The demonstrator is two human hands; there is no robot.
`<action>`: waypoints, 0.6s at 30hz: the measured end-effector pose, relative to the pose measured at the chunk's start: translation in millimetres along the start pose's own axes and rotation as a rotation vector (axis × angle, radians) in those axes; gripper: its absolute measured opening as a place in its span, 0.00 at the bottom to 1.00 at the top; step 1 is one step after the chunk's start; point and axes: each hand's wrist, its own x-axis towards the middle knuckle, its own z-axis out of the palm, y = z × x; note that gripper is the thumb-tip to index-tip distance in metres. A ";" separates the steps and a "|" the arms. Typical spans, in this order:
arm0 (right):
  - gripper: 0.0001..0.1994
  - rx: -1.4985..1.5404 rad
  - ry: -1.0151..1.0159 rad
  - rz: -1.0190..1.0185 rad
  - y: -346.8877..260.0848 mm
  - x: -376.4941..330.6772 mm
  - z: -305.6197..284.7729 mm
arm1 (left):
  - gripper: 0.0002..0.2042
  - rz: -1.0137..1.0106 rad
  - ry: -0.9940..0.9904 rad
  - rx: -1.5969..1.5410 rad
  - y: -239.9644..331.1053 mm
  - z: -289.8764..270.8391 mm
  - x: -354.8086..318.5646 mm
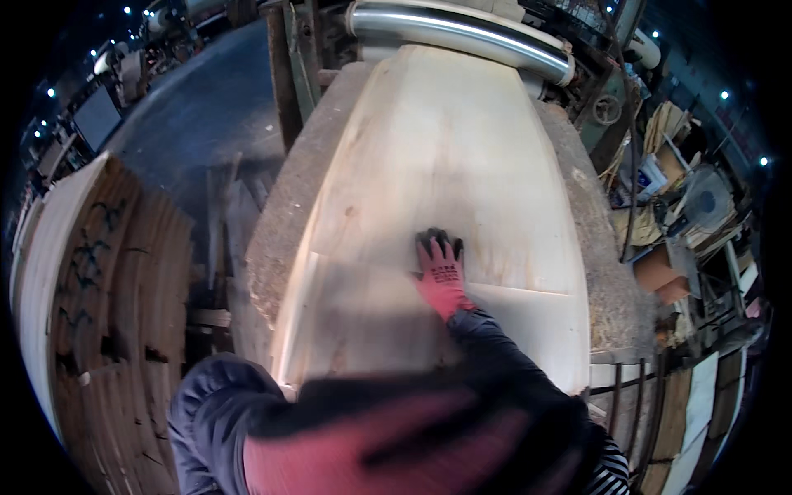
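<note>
My right hand (441, 271), in a pink glove with black fingertips, lies flat on a pale wood veneer sheet (462, 157). Its fingers are stretched out and slightly apart, holding nothing. Another sheet edge crosses the stack near that wrist. Close to the camera, my left hand (355, 445), in a pink and black glove, is raised across the lower part of the view. Motion smears its fingers, so whether it holds anything is unclear. It hides the near end of the veneer. The sheets lie on a worn, dusty table (301, 190).
A shiny metal roller (462, 37) spans the table's far end. To the left stands a tall stack of wood sheets (124, 272). On the right are a handwheel (606, 109), a round fan (708, 198), a cardboard box (660, 272) and more stacked boards (689, 412).
</note>
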 end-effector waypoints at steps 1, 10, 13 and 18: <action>0.30 -0.028 -0.011 0.024 6.7 -0.2 0.8 | 0.16 0.070 -0.007 0.003 -3.1 5.9 4.9; 0.30 -0.020 0.058 0.029 7.9 2.7 -1.3 | 0.16 0.242 0.013 -0.013 -0.8 -5.9 11.6; 0.30 0.036 0.046 -0.070 -9.8 8.0 12.4 | 0.15 0.236 0.009 0.032 7.1 -23.6 -8.0; 0.29 -0.009 0.080 0.002 -5.5 0.2 13.8 | 0.15 0.285 0.054 -0.022 10.7 -33.4 -18.6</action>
